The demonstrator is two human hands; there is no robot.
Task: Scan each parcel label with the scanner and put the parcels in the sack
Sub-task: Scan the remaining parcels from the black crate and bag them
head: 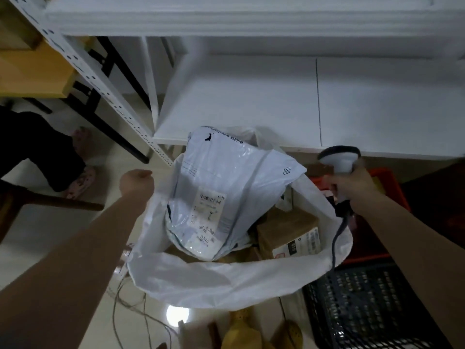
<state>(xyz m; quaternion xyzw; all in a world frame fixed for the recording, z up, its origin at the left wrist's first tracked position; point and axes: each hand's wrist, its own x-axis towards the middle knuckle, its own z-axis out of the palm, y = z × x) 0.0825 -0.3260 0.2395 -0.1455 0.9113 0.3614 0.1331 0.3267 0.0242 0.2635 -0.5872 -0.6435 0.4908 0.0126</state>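
Observation:
A white plastic sack (216, 280) stands open on the floor below me. A grey poly mailer parcel (226, 177) leans upright inside it, its printed label (211, 210) facing up. Beside it in the sack lies a brown cardboard box (284, 227) with a label on its end. My right hand (357, 190) grips the handle of the white scanner (339, 158) above the sack's right rim; its dark cable hangs down. My left hand (137, 183) is at the sack's left rim, knuckles up, fingers hidden underneath.
A white table (251, 96) stands just behind the sack. A red crate (388, 182) and a black mesh crate (364, 303) sit at the right. A white shelving upright (100, 84) and another person's slippered feet (80, 182) are at the left. Cables (130, 303) trail on the floor.

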